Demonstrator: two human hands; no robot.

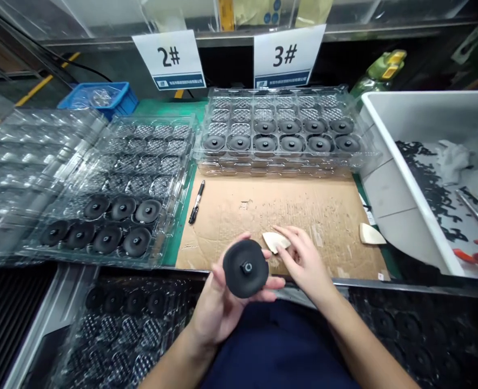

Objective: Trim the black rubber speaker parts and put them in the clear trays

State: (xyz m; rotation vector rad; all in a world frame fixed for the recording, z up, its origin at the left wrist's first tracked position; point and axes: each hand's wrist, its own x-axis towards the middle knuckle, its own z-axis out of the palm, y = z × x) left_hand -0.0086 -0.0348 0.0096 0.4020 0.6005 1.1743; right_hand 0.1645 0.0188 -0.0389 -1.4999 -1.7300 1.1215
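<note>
My left hand (218,302) holds a round black rubber disc (246,268) with a small hub in its middle, face up, just over the near edge of the bench. My right hand (304,262) is beside it, fingers pinched on a small cream wedge-shaped piece (274,241) that rests against the brown cardboard mat (271,210). A second cream wedge (370,234) lies on the mat's right edge.
Clear plastic trays partly filled with black discs stand at the left (117,216) and at the back (281,135). A black pen (196,202) lies on the mat's left. A white bin (433,173) with black scraps is on the right. Signs read 2# and 3#.
</note>
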